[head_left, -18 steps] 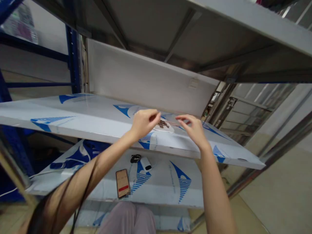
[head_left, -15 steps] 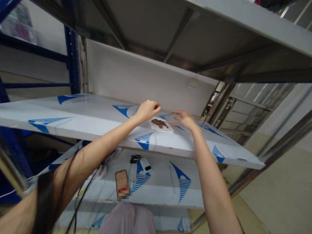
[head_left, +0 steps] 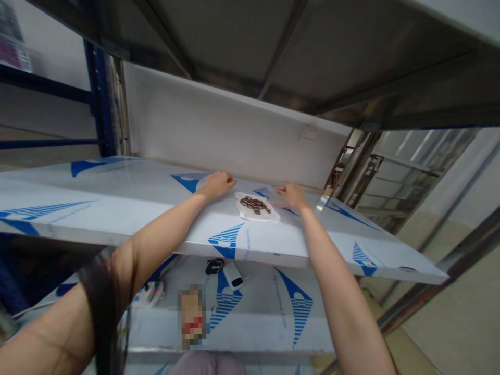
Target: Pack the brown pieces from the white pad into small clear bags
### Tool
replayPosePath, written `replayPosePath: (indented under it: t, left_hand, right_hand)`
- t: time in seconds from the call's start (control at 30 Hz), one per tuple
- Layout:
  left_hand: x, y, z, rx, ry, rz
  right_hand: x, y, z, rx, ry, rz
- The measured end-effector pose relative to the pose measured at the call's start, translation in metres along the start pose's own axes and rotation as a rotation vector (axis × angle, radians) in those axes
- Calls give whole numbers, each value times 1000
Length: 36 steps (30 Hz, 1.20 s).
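Observation:
On the upper shelf lies a white sheet [head_left: 247, 214] bearing a pile of small dark-brown oblong pieces [head_left: 254, 204]. My left hand [head_left: 219, 184] is just left of and behind the sheet, fingers curled closed; whatever may be in them is hidden. To the right of the pile, my right hand [head_left: 292, 197] has its thumb and fingers pinched together at a clear plastic film or bag [head_left: 276, 200]. That film is see-through and blurred, so its full outline cannot be made out.
The shelf [head_left: 144, 208] wears a blue-printed protective film. A metal shelf [head_left: 230, 47] hangs low overhead. Below are a white device [head_left: 233, 276], a black coiled cable [head_left: 214, 266], a blurred-out phone [head_left: 192, 312] and a white power strip [head_left: 151, 295]. A metal post [head_left: 353, 161] stands right.
My left hand has moved left, away from the pile, its fingers still curled. My right hand's spread fingers have closed into a pinch. The camera view has shifted slightly.

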<state>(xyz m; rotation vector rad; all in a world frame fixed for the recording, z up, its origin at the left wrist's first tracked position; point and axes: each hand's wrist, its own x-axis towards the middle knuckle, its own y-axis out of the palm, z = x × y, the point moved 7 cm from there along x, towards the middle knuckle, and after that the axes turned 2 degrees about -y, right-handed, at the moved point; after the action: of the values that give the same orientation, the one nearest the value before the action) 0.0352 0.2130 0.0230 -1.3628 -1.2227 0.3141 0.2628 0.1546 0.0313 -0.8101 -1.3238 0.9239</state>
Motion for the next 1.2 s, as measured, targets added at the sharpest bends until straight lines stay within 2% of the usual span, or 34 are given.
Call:
replayPosePath:
  t: [0.07, 0.13, 0.23, 0.33, 0.43, 0.53, 0.7, 0.93, 1.0, 1.1, 1.2]
  left_hand:
    - [3, 6, -13, -292, 30, 48]
    - [3, 11, -26, -558, 58, 77]
    - [3, 12, -36, -780, 66, 53]
    - [4, 14, -33, -865, 4, 25]
    - [3, 15, -28, -916, -69, 35]
    - [0, 12, -28, -852, -81, 45]
    - [-5, -2, -28, -650, -28, -11]
    - [-7, -2, -34, -636, 32, -11]
    - [-7, 0, -36, -648, 67, 3]
    - [-6, 0, -37, -613, 103, -8]
    - [-7, 0, -42, -480, 106, -47]
  right_hand:
    - [4, -15, 18, 18, -20, -160]
    - [5, -23, 49, 40, -142, -256]
    - [3, -20, 96, 56, -361, -250]
    - [0, -12, 112, 85, -418, -234]
    - [0, -6, 106, 194, -415, -232]
    - [2, 0, 93, 331, -364, -186]
    - [2, 10, 88, 586, -355, -52]
    - [8, 24, 83, 840, -284, 75]
    - [9, 23, 83, 818, -293, 64]
    - [7, 18, 82, 663, -287, 19]
    - [7, 11, 71, 470, -176, -71]
